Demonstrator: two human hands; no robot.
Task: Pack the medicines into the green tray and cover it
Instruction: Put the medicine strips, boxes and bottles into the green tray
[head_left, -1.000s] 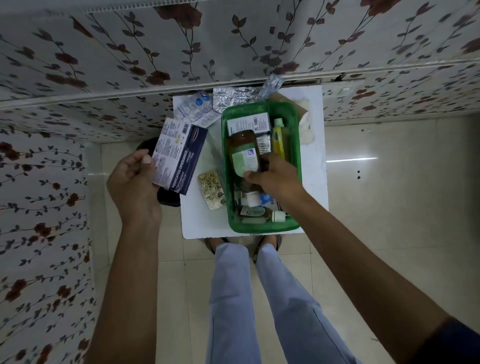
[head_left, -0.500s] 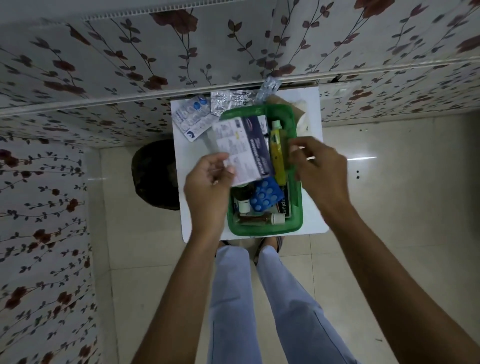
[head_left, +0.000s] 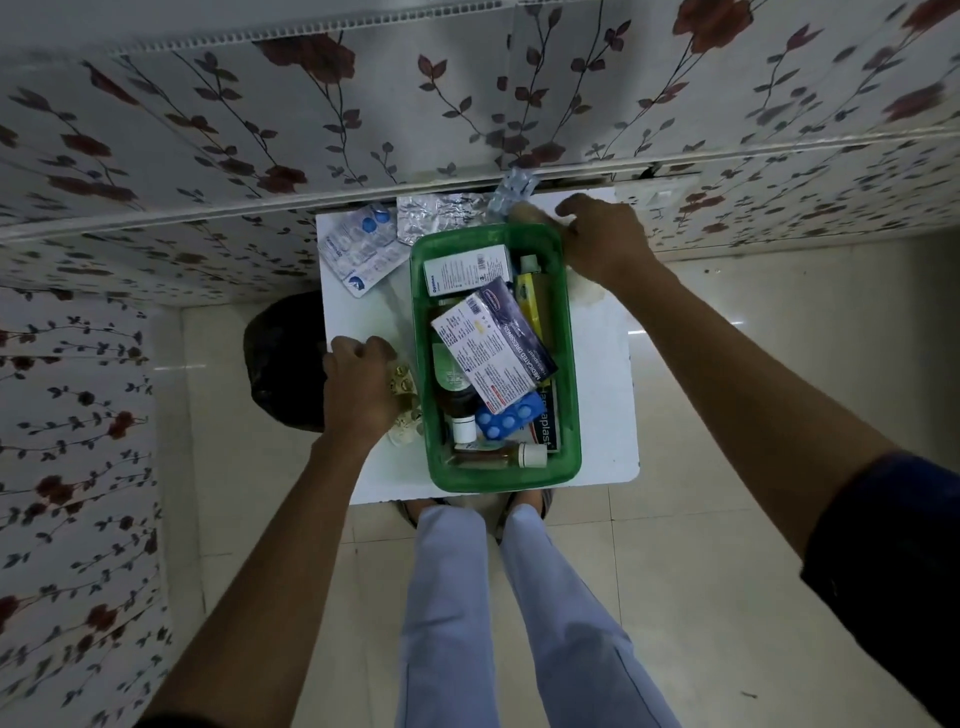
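- I see the green tray (head_left: 569, 364) standing on the white table (head_left: 602, 395), towards its right half, uncovered.
- Inside it a dressings box (head_left: 493, 348) lies tilted on top of a brown bottle (head_left: 457, 395); a white carton (head_left: 467, 270) lies at the far end, a yellow tube (head_left: 532, 304) along the right wall, a blue blister pack (head_left: 509, 415) and a small capped bottle (head_left: 501, 456) at the near end.
- My left hand (head_left: 358, 389) rests on the table just left of the tray, fingers curled over a gold blister strip (head_left: 402, 405); I cannot tell whether they grip it.
- My right hand (head_left: 602, 244) is at the tray's far right corner, fingers bent downward near a clear blister pack (head_left: 511, 189); grip undetermined.
- A blue-and-white strip (head_left: 363, 249) and a silver foil strip (head_left: 436, 215) lie on the far left of the table, outside the tray.
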